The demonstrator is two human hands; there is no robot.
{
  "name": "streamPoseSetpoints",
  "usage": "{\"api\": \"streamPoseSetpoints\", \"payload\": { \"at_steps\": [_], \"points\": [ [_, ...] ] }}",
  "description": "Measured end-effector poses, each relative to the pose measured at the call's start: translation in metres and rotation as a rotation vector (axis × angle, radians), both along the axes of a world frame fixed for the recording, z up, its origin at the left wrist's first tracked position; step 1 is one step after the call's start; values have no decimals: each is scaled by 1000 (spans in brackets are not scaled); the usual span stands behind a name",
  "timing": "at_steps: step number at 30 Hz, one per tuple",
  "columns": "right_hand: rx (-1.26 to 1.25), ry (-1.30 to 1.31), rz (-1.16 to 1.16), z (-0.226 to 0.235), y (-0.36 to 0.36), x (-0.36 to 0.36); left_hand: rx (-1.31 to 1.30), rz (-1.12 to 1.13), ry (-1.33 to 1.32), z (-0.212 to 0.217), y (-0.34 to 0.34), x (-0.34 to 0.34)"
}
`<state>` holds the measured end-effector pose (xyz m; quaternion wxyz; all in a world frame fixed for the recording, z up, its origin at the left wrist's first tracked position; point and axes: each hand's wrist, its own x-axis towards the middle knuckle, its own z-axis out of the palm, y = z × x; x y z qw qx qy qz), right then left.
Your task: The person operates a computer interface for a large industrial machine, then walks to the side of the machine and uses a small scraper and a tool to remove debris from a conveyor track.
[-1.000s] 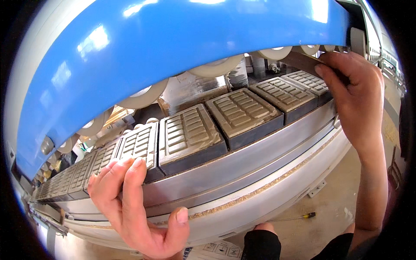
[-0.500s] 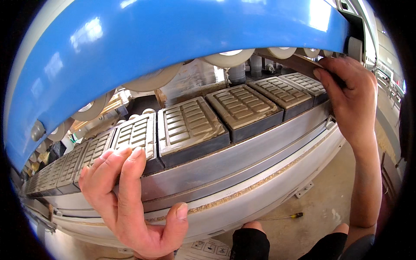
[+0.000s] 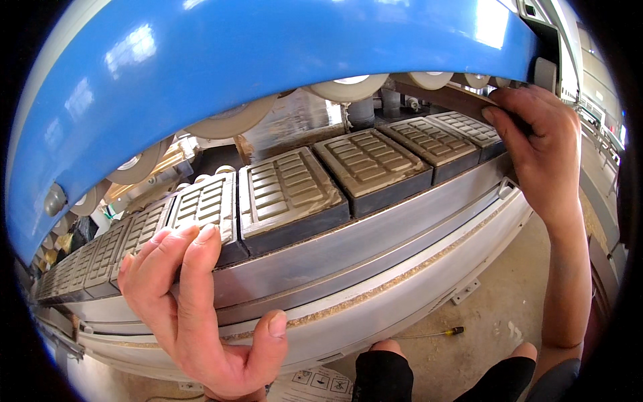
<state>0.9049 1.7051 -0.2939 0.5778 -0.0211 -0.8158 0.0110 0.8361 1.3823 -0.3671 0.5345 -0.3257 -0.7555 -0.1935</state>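
- The right hand (image 3: 539,134), at the far right, pinches the end of a dark brown strip (image 3: 447,98) between thumb and fingers
- The strip runs leftward from that hand, under the pale rollers (image 3: 348,92) and above the far-right conveyor pads (image 3: 372,167)
- The left hand (image 3: 197,321), near and to the left, grips nothing visible: its fingers bend loosely, thumb spread apart, fingertips at the near edge of the pad row; whether they touch cannot be told
- A glossy blue housing (image 3: 288,50) overhangs the rollers
- A metal rail (image 3: 348,242) runs along the pads' near side
- A screwdriver (image 3: 453,331) lies on the floor (image 3: 492,288), near right
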Motion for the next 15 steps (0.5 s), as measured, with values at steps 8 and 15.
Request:
{"api": "streamPoseSetpoints", "payload": {
  "at_steps": [8, 15],
  "points": [
    [-62, -1, 29, 3, 1, 2, 9, -8, -12, 0, 0, 0],
    [-114, 0, 57, 6, 0, 4, 8, -3, -16, 0, 0, 1]
  ]
}}
